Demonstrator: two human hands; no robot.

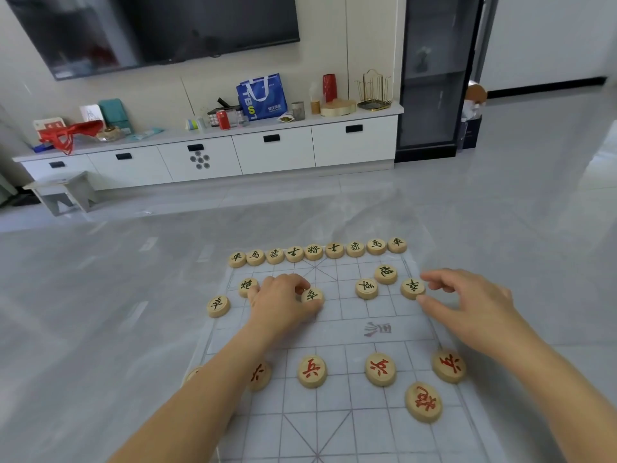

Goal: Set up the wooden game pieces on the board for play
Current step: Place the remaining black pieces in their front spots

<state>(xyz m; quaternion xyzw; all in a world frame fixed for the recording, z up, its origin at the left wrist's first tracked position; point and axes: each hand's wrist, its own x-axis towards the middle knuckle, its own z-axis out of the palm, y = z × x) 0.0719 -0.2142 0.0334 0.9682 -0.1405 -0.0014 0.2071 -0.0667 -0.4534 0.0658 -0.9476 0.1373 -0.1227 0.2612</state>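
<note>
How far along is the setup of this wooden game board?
Done: the far row of nine black-lettered round wooden pieces is lined up. In hand: left hand and right hand each touch a black-lettered soldier disc. Left: the red-lettered wooden discs; their near rows look unfinished.

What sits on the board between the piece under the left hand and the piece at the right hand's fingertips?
One black-marked piece lies between the left hand's piece and the right hand's piece; otherwise bare board, in the head view.

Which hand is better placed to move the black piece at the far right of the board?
The right hand: its fingertips already flank that black piece. The left hand is occupied with another piece.
</note>
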